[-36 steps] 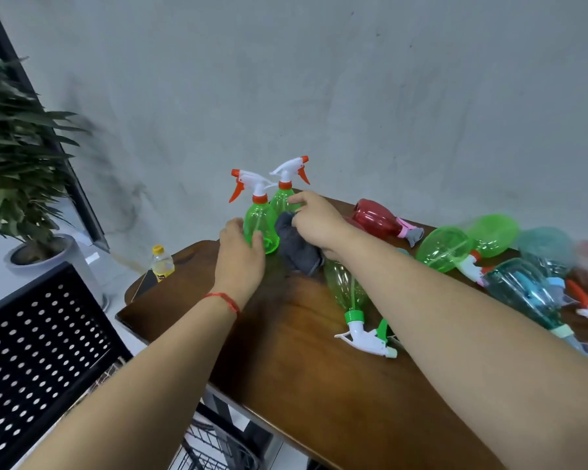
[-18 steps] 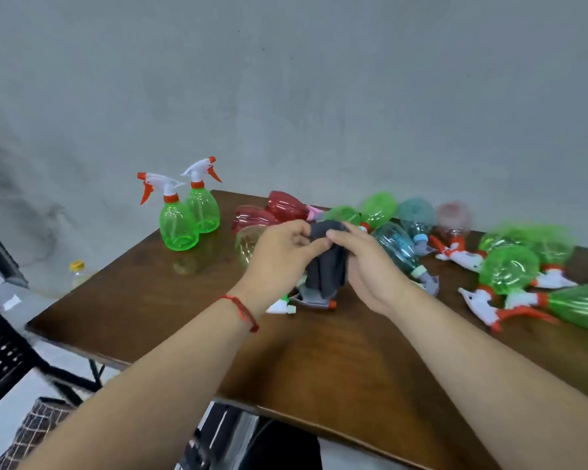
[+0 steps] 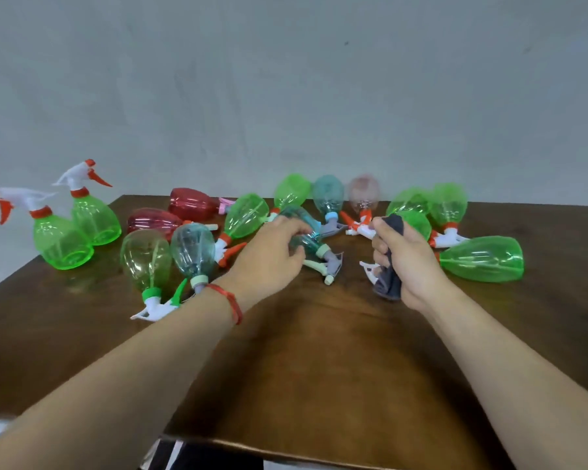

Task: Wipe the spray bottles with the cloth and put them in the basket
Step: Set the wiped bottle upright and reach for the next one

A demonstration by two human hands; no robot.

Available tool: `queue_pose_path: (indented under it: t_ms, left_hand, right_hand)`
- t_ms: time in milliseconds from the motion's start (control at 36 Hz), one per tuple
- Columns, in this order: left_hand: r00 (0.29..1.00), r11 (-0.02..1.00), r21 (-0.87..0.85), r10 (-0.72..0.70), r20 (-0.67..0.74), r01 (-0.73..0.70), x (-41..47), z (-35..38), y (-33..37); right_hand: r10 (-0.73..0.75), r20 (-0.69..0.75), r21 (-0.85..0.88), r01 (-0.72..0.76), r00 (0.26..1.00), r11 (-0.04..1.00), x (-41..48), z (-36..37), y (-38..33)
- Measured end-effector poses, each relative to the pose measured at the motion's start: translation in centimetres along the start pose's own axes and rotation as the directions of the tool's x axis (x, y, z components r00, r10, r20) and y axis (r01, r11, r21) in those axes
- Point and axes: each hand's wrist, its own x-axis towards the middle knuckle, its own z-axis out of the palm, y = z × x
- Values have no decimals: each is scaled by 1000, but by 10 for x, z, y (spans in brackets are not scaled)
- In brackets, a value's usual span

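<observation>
We see the left hand [image 3: 269, 256] reaching to the middle of the table [image 3: 319, 351]. Its fingers and thumb curl round a teal spray bottle [image 3: 308, 244] that lies on its side, with the trigger head toward the near edge. We judge that the hand takes it by the body because this is the widest part, and the head stays free for wiping. The right hand [image 3: 411, 262] is clenched round the dark grey cloth [image 3: 389, 283]. The cloth is bunched in the fist and hangs out below it, near the bottle, so it is ready to rub once the bottle is lifted. Many lying bottles [image 3: 482, 259], green, red and teal, are spread along the far edge, probably waiting for their turn. Two upright green bottles [image 3: 62, 242] stand apart at the far left corner; perhaps they are already wiped, but we cannot tell. The basket is not in view. We can read no brand, label or writing on any bottle.
</observation>
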Motion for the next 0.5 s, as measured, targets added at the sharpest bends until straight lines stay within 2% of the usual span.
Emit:
queue_pose_path:
  t_ms: [139,250,306,389,500]
  left_hand:
    - [986,908,385,141,90,-165,38,-3,-18]
    - [935,765,570,113,337,-298,68,-8,-18]
    - [897,674,643,68,437,-365,81,-6,-20]
    - [863,576,704,5,505,-415,93,2,-24]
    - [868,558,714,23,496,-423,99,8,-29]
  right_hand:
    - [18,6,-29,-18,1000,999,3,-5,10]
    - [8,26,-58,-7,1000,998,1,0,14]
    - [21,21,-78,-19,1000,997,2,-1,17]
    - [2,8,-80,-2,1000,997,2,-3,19]
    - [-1,-8,-58,0,1000,998,2,-4,17]
